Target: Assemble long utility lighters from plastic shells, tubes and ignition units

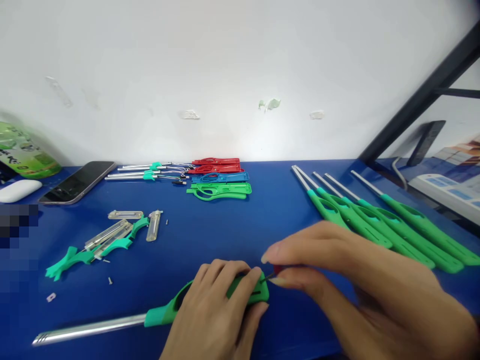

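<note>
One long green plastic lighter (159,315) with a silver metal tube (93,328) lies on the blue worktop (225,230), clasped under my left hand (215,310); my right hand (360,280) pinches a thin red-handled tool (278,270). The lighter seems light, stiff, best held by its broad handle (258,296).
</note>
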Demonstrator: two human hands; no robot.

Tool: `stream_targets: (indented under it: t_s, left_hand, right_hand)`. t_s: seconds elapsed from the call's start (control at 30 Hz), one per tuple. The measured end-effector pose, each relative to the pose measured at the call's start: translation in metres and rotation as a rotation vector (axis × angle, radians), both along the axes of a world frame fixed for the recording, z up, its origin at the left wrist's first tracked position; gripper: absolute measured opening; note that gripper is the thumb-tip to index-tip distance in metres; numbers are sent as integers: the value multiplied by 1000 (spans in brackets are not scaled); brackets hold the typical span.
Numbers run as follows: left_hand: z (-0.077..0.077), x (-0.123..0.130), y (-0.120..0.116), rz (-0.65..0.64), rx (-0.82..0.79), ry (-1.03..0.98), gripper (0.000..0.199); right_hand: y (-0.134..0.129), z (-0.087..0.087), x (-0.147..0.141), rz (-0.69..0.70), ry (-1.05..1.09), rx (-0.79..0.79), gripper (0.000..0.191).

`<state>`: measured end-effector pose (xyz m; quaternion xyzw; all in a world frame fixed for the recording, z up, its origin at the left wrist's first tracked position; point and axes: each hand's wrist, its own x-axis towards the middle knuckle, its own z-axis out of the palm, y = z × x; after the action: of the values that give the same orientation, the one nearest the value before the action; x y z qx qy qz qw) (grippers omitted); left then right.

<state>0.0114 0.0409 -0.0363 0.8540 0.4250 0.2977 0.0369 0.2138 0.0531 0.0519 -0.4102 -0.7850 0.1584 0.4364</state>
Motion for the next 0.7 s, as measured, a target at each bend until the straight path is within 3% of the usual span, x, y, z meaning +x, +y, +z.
stream_targets:
  t_s: [0.07,0.13,0.23,0.3,0.47,0.57,0.7]
  left_hand:
    - [0,1,0,5,3,-13,27]
    - [0,2,0,5,-1,-20,27]
    - [0,2,0,5,0,-11,28]
    - [0,2,0,11,1,-4,28]
    - [2,2,-1,5,-19,-4,29]
    - [2,2,-2,15,-53,2,30]
    - [0,2,-3,32,-49,14,31]
  right_hand:
    - [1,0,-4,-102,-13,17,7]
    - [0,0,-4,-117,-49,49,3]
    - [-3,-2,3,-24,-56,44,30]
    - [-4,-2,7,30,-8,4,39]
    - [2,1,4,36,-24,86,13]
    - [-1,-5,4,-9,-111,139,24]
    - [-7,-13,7,0,-127,56,38]
